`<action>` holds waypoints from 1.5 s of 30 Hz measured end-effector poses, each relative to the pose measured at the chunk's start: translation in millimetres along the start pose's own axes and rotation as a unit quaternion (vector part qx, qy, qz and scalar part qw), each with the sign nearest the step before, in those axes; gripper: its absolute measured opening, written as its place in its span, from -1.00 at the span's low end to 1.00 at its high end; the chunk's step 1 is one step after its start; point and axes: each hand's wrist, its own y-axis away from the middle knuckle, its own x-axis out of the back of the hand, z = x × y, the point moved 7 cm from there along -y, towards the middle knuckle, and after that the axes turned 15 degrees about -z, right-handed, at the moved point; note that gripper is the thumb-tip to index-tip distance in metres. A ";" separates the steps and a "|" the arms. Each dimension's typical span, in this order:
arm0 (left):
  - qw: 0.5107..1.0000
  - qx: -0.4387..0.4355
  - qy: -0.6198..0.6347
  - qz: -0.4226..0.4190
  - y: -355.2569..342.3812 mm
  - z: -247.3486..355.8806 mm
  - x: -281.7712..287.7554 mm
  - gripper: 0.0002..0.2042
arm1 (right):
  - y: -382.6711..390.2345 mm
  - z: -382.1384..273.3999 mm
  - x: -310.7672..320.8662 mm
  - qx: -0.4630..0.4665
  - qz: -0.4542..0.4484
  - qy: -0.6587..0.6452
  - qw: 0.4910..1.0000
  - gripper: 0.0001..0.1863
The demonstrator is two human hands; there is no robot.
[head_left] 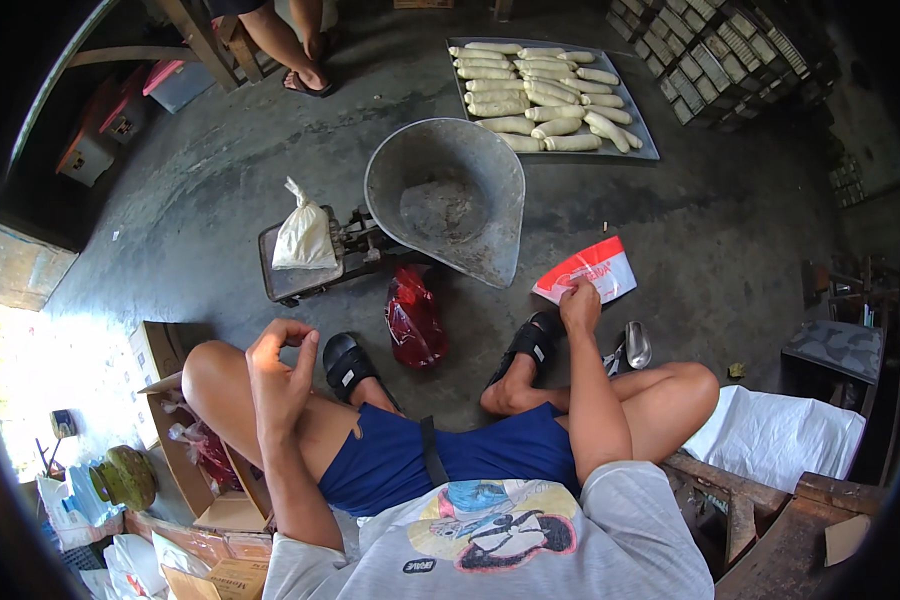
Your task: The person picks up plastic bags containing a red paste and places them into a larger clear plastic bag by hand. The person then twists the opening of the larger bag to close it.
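A flat red-and-white plastic packet (610, 268) is pinched at its near edge by my right hand (580, 305), just beyond my right foot. My left hand (280, 360) is raised over my left knee, fingers loosely curled and thumb apart, with nothing visible in it. Between my feet and the scale lies a dark red plastic bag (415, 320). A balance scale (300, 287) stands ahead, with a big grey metal scoop pan (445, 200) on its right side. On its left plate sits a knotted clear bag of whitish powder (306, 238).
A metal tray (645, 140) of long pale rolls lies on the floor ahead. A small metal scoop (638, 345) is beside my right shin. Open cardboard boxes (235, 510) stand at my left, a white sack (785, 435) at my right. Another person's foot (305, 80) shows at the top.
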 end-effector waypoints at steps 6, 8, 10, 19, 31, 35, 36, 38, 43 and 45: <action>1.000 -0.019 -0.013 -0.021 2.5 1.6 -0.3 -0.92 | 0.2 -10.3 23.0 -0.049 -0.044 -0.002 0.998 -0.83; 1.000 -0.017 -0.010 -0.022 2.1 4.9 -0.5 -0.93 | -2.5 -5.0 32.4 -0.037 -0.024 -0.019 0.999 -0.86; 1.000 -0.016 -0.009 -0.023 2.6 3.8 -0.5 -0.93 | -7.8 -3.5 39.6 -0.019 -0.021 -0.033 0.999 -0.88; 0.999 -0.004 -0.019 -0.039 14.4 -6.0 -4.8 -0.93 | 8.0 4.3 65.8 0.028 0.039 -0.132 0.990 -0.93; 0.958 -0.121 0.224 -0.129 -6.5 66.3 -60.3 -0.92 | 61.6 -100.9 185.0 0.126 -0.031 -0.478 0.869 -0.93; 0.908 -0.067 0.348 -0.225 -13.4 119.7 -143.8 -0.57 | 104.1 -171.0 187.0 0.231 -0.124 -0.483 0.836 -0.89; 0.909 -0.054 0.347 -0.223 -14.1 133.8 -146.9 -0.53 | 119.1 -188.5 183.8 0.247 -0.152 -0.459 0.840 -0.86; 0.864 -0.033 0.442 -0.238 -17.7 143.1 -159.1 -0.65 | 136.9 -198.7 182.8 0.262 -0.181 -0.436 0.841 -0.82; 0.908 -0.040 0.395 -0.134 -16.3 102.4 -136.2 -0.82 | 144.9 -185.3 183.0 0.282 -0.121 -0.362 0.880 -0.68; 0.939 -0.049 0.334 -0.067 -8.3 95.8 -113.2 -0.82 | 156.6 -199.8 169.7 0.246 -0.097 -0.329 0.907 -0.59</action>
